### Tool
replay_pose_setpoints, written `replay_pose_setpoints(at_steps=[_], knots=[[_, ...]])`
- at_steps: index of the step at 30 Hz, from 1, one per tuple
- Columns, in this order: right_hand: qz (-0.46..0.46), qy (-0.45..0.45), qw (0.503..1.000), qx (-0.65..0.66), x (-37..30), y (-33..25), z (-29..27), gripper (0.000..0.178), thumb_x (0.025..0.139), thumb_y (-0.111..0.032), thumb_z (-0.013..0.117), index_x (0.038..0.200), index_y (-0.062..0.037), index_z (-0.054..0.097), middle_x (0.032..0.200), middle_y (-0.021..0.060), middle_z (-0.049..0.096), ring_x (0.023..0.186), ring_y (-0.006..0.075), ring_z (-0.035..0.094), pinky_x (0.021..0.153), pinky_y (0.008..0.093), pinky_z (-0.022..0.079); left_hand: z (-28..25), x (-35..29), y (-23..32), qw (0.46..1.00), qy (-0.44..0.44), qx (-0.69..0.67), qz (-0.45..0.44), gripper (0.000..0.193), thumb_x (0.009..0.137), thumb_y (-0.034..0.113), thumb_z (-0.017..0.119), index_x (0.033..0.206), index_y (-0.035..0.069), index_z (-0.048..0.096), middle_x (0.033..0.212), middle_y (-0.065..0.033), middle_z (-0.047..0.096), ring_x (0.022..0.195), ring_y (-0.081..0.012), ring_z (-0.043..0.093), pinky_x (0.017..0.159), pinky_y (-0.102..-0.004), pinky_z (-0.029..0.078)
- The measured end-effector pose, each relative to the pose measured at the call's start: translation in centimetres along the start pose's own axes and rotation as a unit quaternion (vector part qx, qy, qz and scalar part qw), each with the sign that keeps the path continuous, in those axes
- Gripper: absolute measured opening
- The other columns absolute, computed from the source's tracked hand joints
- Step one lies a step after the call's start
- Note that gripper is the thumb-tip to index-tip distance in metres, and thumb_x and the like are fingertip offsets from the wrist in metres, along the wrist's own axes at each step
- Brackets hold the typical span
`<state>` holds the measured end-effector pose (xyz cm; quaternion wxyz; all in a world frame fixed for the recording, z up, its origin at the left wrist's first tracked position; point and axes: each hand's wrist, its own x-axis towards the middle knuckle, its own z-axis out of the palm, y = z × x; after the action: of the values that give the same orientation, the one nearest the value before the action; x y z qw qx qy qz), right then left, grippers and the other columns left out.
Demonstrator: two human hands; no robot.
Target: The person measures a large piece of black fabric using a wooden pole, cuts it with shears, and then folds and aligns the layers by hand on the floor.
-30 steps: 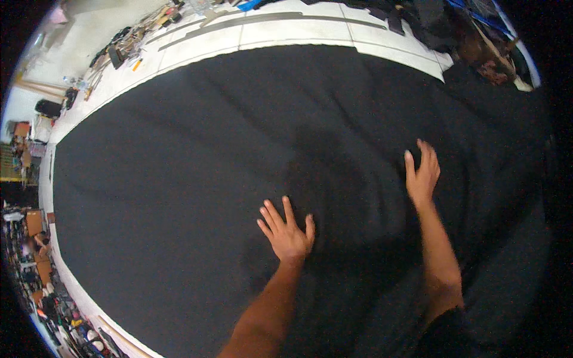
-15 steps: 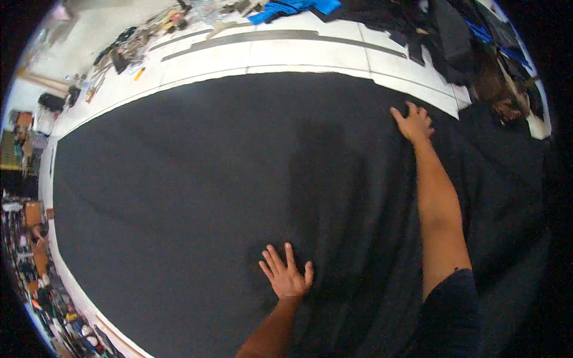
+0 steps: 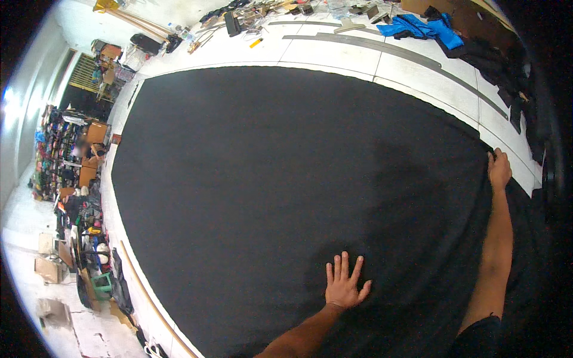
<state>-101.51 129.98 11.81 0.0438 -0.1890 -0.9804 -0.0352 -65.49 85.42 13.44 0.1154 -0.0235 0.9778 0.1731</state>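
Black fabric (image 3: 250, 161) is spread across a large white table, mostly smooth with soft folds toward the right. My left hand (image 3: 344, 287) lies flat on it near the lower middle, fingers spread, holding nothing. At the far right edge of the cloth, my right hand (image 3: 500, 169) has its fingers bent and closed on the fabric's border. Part of the cloth beyond that arm falls into shadow.
Long grey metal strips (image 3: 382, 48) lie on the white tabletop (image 3: 334, 59) past the cloth. Near them are a yellow-handled tool (image 3: 256, 43), blue fabric (image 3: 421, 28) and dark scraps (image 3: 483, 59). Boxes and clutter (image 3: 89, 155) stand left of the table.
The view has swung left, showing more of the room. My right hand has gone from spread on the cloth to closed on its edge. My left hand stays flat.
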Motion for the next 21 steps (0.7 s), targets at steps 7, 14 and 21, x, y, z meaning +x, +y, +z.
replay_pose_setpoints(at_steps=[7, 14, 21], knots=[[-0.013, 0.162, 0.986, -0.024, -0.3, 0.4, 0.3, 0.025, 0.094, -0.032, 0.060, 0.111, -0.0142, 0.056, 0.111, 0.0091, 0.060, 0.101, 0.0317, 0.062, 0.086, 0.0505, 0.047, -0.3, 0.3, 0.5, 1.000, 0.000, -0.004, 0.005, 0.076, 0.089, 0.052, 0.057, 0.151, 0.016, 0.032, 0.155, -0.0300, 0.018, 0.144, -0.0481, 0.018, 0.114, -0.0628, 0.013], [0.082, 0.197, 0.977, 0.021, -0.5, 1.4, -1.5, 0.026, 0.097, -0.036, 0.055, 0.111, -0.0150, 0.055, 0.112, 0.0104, 0.063, 0.103, 0.0345, 0.061, 0.089, 0.0509, 0.047, -0.3, 0.5, 0.0, 1.000, 0.009, 0.000, 0.009, 0.077, 0.089, 0.051, 0.057, 0.152, 0.014, 0.031, 0.155, -0.0303, 0.018, 0.143, -0.0476, 0.019, 0.114, -0.0625, 0.014], [0.062, -0.033, 0.997, -0.030, -11.2, -1.8, 0.5, 0.066, 0.096, -0.063, 0.037, 0.151, -0.0267, 0.030, 0.157, 0.0108, 0.028, 0.145, 0.0331, 0.024, 0.109, 0.0660, 0.020, -0.9, 0.2, -0.3, 1.000, 0.013, -0.001, 0.016, 0.077, 0.089, 0.050, 0.056, 0.152, 0.013, 0.030, 0.156, -0.0303, 0.015, 0.144, -0.0477, 0.015, 0.114, -0.0631, 0.011]])
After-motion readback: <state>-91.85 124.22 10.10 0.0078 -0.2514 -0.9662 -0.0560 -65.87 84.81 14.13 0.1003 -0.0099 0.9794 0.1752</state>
